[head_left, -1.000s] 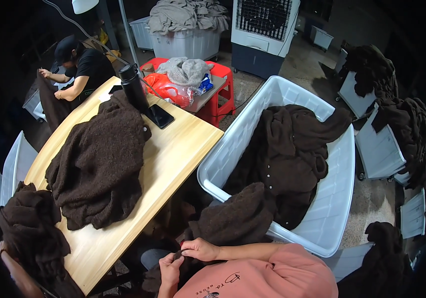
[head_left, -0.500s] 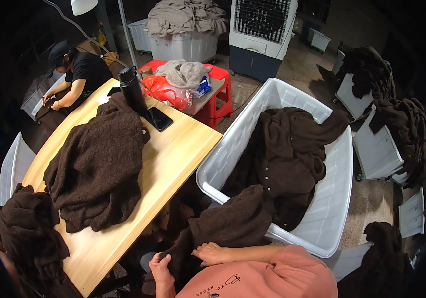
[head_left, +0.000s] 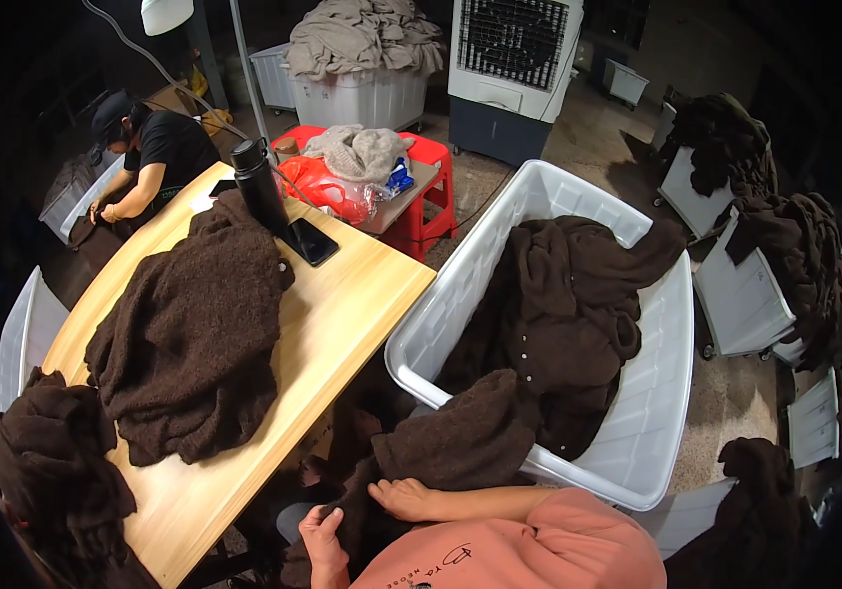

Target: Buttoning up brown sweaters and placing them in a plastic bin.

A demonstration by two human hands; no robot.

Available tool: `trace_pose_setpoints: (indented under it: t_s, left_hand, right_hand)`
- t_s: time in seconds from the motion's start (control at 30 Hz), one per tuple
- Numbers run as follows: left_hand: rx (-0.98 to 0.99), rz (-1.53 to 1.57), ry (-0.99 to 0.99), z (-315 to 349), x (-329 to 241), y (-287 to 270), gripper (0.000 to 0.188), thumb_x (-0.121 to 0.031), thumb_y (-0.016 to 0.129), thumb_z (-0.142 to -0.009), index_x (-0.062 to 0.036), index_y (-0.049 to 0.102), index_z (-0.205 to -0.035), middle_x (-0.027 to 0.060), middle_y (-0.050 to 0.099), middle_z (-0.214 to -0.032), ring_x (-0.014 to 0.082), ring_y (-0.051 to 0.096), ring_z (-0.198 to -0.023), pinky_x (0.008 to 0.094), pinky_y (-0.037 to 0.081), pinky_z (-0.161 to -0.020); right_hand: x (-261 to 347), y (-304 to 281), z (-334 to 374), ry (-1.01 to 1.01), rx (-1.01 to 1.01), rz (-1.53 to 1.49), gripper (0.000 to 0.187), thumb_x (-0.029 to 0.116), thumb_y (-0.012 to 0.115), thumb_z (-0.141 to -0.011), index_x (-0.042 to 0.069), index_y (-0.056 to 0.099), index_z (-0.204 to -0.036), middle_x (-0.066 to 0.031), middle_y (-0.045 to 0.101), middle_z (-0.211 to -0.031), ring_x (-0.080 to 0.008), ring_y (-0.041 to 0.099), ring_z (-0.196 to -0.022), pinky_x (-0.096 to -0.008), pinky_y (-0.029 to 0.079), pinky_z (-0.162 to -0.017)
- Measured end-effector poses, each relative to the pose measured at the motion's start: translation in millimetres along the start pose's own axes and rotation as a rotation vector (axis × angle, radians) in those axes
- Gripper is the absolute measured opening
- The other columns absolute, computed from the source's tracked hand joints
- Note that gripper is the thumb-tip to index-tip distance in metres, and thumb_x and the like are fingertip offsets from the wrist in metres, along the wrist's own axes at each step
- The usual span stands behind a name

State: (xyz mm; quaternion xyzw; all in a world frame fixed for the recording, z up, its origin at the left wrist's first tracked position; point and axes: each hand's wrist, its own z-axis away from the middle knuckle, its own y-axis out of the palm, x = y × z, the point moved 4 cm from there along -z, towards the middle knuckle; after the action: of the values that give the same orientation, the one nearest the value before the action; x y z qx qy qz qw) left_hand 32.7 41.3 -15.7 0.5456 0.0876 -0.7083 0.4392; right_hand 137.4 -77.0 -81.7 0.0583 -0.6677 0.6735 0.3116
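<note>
A dark brown knitted garment (head_left: 455, 437) hangs over the near rim of the white plastic bin (head_left: 671, 417) and down into my lap. My left hand (head_left: 323, 538) pinches a fold of it between thumb and fingers, low in front of my body. Close by on the right, my right hand (head_left: 401, 499) has its fingers curled over the same cloth; the fingertips are partly lost in the dark folds. More brown garments with small light buttons (head_left: 578, 324) lie inside the bin.
On the wooden table (head_left: 342, 339) left of me lie a brown knit piece (head_left: 190, 344), a black bottle (head_left: 258, 187) and a phone (head_left: 311, 241). Beyond are a red stool (head_left: 431, 191) and an air cooler (head_left: 504, 83). A co-worker (head_left: 151, 157) sits far left. Loaded bins (head_left: 745, 285) stand right.
My right hand has shifted slightly left along the cloth, while my left hand keeps its pinch. The co-worker's hands have moved a little. The view has shifted slightly.
</note>
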Motion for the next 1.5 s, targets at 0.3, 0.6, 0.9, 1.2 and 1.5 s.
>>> trace_pose_setpoints:
  t_s: [0.3, 0.6, 0.9, 1.2, 1.5]
  left_hand:
    - [0.020, -0.037, 0.004, 3, -3, 0, 0.007, 0.003, 0.063, -0.075, 0.0018, 0.062, -0.081, 0.0033, 0.063, -0.075, 0.0097, 0.056, -0.064, 0.0225, 0.046, -0.064]
    - [0.041, -0.031, -0.020, 1, 3, 6, 0.007, 0.003, 0.063, -0.075, 0.0026, 0.062, -0.083, 0.0028, 0.063, -0.076, 0.0092, 0.056, -0.064, 0.0225, 0.046, -0.065]
    - [0.034, -0.155, 0.001, 3, 5, -2, 0.009, 0.006, 0.062, -0.072, 0.0022, 0.061, -0.081, 0.0022, 0.062, -0.072, 0.0083, 0.054, -0.062, 0.0216, 0.045, -0.063]
    - [0.065, -0.127, -0.023, -1, 2, 11, 0.009, 0.006, 0.063, -0.073, 0.0010, 0.061, -0.080, 0.0006, 0.060, -0.071, 0.0075, 0.053, -0.062, 0.0210, 0.043, -0.059]
    - [0.180, -0.025, -0.127, 3, 12, 12, 0.005, 0.001, 0.057, -0.081, 0.0018, 0.062, -0.081, 0.0004, 0.061, -0.073, 0.0068, 0.053, -0.064, 0.0197, 0.041, -0.061]
  right_hand:
    - [-14, 7, -9, 0.043, 0.023, -0.172, 0.018, 0.000, 0.052, -0.071, -0.001, 0.051, -0.089, -0.0225, 0.057, -0.091, -0.0390, 0.059, -0.083, -0.0455, 0.049, -0.066]
    - [-36, 29, -8, 0.177, 0.140, -0.301, 0.023, -0.001, 0.050, -0.070, -0.003, 0.052, -0.092, -0.0243, 0.059, -0.088, -0.0412, 0.058, -0.086, -0.0465, 0.047, -0.072]
    - [-25, 26, -7, 0.093, 0.210, -0.150, 0.027, 0.002, 0.052, -0.070, 0.003, 0.060, -0.095, -0.0181, 0.057, -0.095, -0.0379, 0.058, -0.088, -0.0447, 0.047, -0.072]
    - [49, -80, 11, -0.621, -0.084, -0.546, 0.010, 0.002, 0.055, -0.073, 0.005, 0.055, -0.083, -0.0103, 0.050, -0.078, -0.0319, 0.054, -0.064, -0.0388, 0.042, -0.051]
    - [57, -97, 15, -0.556, -0.536, -0.217, 0.007, 0.003, 0.057, -0.073, 0.003, 0.051, -0.077, -0.0069, 0.048, -0.066, -0.0212, 0.054, -0.058, -0.0323, 0.045, -0.049]
